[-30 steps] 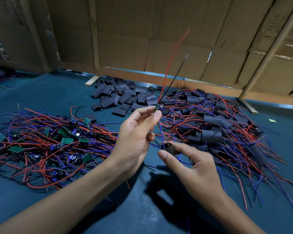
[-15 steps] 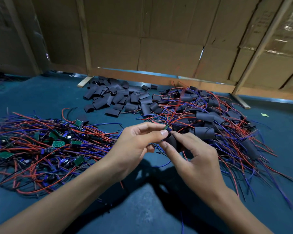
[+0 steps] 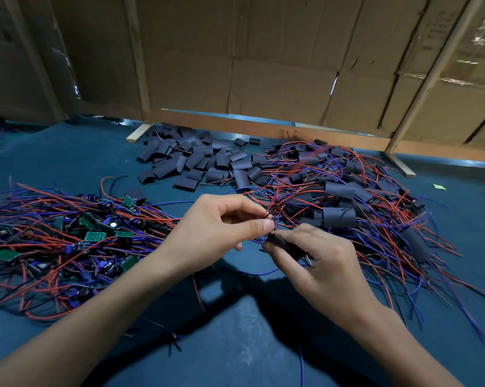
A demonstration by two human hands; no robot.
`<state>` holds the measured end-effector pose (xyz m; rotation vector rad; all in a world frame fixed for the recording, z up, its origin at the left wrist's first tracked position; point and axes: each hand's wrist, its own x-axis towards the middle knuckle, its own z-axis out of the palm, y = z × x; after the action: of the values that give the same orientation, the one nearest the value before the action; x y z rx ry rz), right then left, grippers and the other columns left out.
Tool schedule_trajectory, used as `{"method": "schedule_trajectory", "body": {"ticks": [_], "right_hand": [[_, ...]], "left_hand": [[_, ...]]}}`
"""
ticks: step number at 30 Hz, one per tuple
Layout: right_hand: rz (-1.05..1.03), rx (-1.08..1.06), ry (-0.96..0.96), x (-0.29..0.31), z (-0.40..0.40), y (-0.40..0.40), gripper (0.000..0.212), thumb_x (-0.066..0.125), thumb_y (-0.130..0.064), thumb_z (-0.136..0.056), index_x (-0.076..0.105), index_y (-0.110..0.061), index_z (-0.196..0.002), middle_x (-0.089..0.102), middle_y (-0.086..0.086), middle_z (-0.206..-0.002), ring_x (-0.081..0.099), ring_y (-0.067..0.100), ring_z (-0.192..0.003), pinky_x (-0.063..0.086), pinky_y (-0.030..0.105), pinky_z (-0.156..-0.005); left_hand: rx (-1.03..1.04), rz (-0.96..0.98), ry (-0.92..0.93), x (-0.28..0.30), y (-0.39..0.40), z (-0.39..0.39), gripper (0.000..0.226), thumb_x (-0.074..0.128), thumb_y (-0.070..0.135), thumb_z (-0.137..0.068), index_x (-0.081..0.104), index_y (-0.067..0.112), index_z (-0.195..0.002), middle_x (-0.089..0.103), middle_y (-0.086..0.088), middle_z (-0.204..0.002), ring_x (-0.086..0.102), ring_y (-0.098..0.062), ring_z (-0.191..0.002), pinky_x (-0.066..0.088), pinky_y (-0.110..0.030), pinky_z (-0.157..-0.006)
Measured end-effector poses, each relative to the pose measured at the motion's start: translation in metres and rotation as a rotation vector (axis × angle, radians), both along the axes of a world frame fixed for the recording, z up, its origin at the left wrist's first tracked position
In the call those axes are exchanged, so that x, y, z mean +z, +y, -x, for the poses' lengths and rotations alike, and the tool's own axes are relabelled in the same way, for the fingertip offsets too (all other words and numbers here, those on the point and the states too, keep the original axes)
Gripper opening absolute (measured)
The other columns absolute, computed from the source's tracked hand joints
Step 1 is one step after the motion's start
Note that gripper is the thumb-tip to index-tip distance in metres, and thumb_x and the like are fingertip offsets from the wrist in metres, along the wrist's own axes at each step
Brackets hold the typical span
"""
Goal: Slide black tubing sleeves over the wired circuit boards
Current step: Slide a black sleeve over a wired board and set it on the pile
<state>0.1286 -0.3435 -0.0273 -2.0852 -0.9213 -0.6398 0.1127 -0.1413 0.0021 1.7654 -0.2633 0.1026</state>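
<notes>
No readable writing anywhere, cardboard wall (image 3: 277, 79) print too blurred. Left hand (image 3: 219, 233) thumb + forefinger pinched tight on red/blue wires (image 3: 273, 212) at the tips, other fingers curled under. Right hand (image 3: 319, 263) just beside it, thumb + fingers curled round a black sleeve (image 3: 284, 244), sleeve end touching left thumb tip. Bare boards pile (image 3: 68, 236) to the left, loose sleeves (image 3: 196, 160) far centre, sleeved pile (image 3: 347, 196) right, all on blue table (image 3: 235, 344)

A small assembly workshop: heaps of wired circuit boards (image 3: 93, 236) and cut black sleeves (image 3: 196, 160) against cardboard walls (image 3: 277, 79).
</notes>
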Motion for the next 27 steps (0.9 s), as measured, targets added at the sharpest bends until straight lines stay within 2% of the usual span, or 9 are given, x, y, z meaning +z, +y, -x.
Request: {"method": "schedule_trajectory", "body": {"ticks": [3, 7, 10, 12, 15, 18, 21, 24, 27], "right_hand": [[-0.002, -0.016, 0.018, 0.0001, -0.0022, -0.0018, 0.031, 0.079, -0.025, -0.086, 0.075, -0.014, -0.115, 0.065, -0.010, -0.086, 0.058, -0.001, -0.075, 0.043, 0.011, -0.073], [-0.007, -0.021, 0.048, -0.0003, -0.0061, -0.0039, 0.034, 0.073, -0.031, -0.090, 0.073, -0.015, -0.119, 0.069, -0.008, -0.087, 0.060, 0.002, -0.075, 0.044, 0.013, -0.072], [-0.015, 0.017, 0.070, 0.0007, -0.0069, -0.0036, 0.031, 0.069, -0.029, -0.092, 0.072, -0.017, -0.120, 0.068, -0.008, -0.086, 0.060, 0.007, -0.074, 0.042, 0.012, -0.071], [-0.016, 0.055, 0.086, 0.0014, -0.0068, -0.0043, 0.027, 0.068, -0.028, -0.094, 0.072, -0.019, -0.120, 0.065, -0.015, -0.083, 0.059, 0.007, -0.072, 0.042, 0.012, -0.070], [-0.084, 0.146, 0.215, 0.0013, -0.0068, -0.0052, 0.024, 0.066, -0.034, -0.096, 0.071, -0.030, -0.120, 0.064, -0.020, -0.084, 0.063, 0.008, -0.073, 0.045, 0.016, -0.070], [-0.172, 0.213, 0.291, 0.0051, -0.0055, -0.0047, 0.034, 0.071, -0.040, -0.090, 0.068, -0.041, -0.124, 0.066, -0.018, -0.091, 0.065, 0.007, -0.079, 0.046, 0.017, -0.075], [-0.181, 0.221, 0.301, 0.0055, -0.0072, -0.0054, 0.046, 0.080, -0.029, -0.083, 0.067, -0.036, -0.127, 0.066, -0.023, -0.092, 0.062, -0.002, -0.080, 0.041, 0.007, -0.076], [-0.238, 0.225, 0.368, 0.0032, -0.0078, -0.0055, 0.040, 0.080, -0.025, -0.082, 0.070, -0.030, -0.121, 0.071, -0.017, -0.095, 0.065, 0.003, -0.078, 0.048, 0.016, -0.074], [-0.293, 0.228, 0.392, 0.0018, -0.0063, -0.0042, 0.045, 0.082, -0.028, -0.078, 0.071, -0.023, -0.121, 0.073, -0.009, -0.089, 0.065, 0.009, -0.065, 0.052, 0.021, -0.066]], "left_hand": [[-0.059, 0.173, 0.069, -0.0006, 0.0028, -0.0012, 0.010, 0.077, 0.017, -0.087, 0.077, 0.010, -0.093, 0.069, -0.008, -0.077, 0.059, -0.013, -0.066, 0.049, -0.022, -0.059], [-0.127, 0.316, 0.093, 0.0005, 0.0020, 0.0005, 0.014, 0.074, 0.016, -0.082, 0.078, 0.010, -0.094, 0.070, -0.009, -0.082, 0.063, -0.014, -0.073, 0.050, -0.023, -0.059], [-0.145, 0.298, 0.097, 0.0011, -0.0003, 0.0011, 0.017, 0.072, 0.018, -0.080, 0.079, 0.011, -0.094, 0.071, -0.009, -0.081, 0.062, -0.013, -0.072, 0.050, -0.022, -0.059], [-0.152, 0.298, 0.099, 0.0014, -0.0008, 0.0014, 0.016, 0.071, 0.018, -0.080, 0.079, 0.012, -0.093, 0.070, -0.007, -0.078, 0.062, -0.012, -0.070, 0.049, -0.022, -0.059], [-0.158, 0.309, 0.101, 0.0015, -0.0007, 0.0020, 0.017, 0.070, 0.019, -0.081, 0.079, 0.013, -0.095, 0.068, -0.004, -0.075, 0.061, -0.011, -0.069, 0.049, -0.022, -0.060], [-0.173, 0.287, 0.078, 0.0017, 0.0000, 0.0020, 0.017, 0.072, 0.021, -0.083, 0.079, 0.015, -0.097, 0.070, -0.004, -0.079, 0.060, -0.013, -0.072, 0.050, -0.023, -0.062], [-0.201, 0.289, 0.072, 0.0011, -0.0008, 0.0029, 0.018, 0.070, 0.017, -0.084, 0.078, 0.013, -0.099, 0.070, -0.003, -0.078, 0.061, -0.012, -0.070, 0.050, -0.023, -0.062], [-0.209, 0.256, 0.062, 0.0001, -0.0028, 0.0039, 0.019, 0.071, 0.014, -0.087, 0.075, 0.008, -0.104, 0.071, -0.002, -0.079, 0.060, -0.009, -0.066, 0.051, -0.021, -0.062], [-0.184, 0.173, 0.015, -0.0013, -0.0046, 0.0046, 0.019, 0.072, 0.016, -0.084, 0.077, 0.010, -0.101, 0.073, -0.005, -0.084, 0.059, -0.009, -0.064, 0.051, -0.022, -0.062]]}}
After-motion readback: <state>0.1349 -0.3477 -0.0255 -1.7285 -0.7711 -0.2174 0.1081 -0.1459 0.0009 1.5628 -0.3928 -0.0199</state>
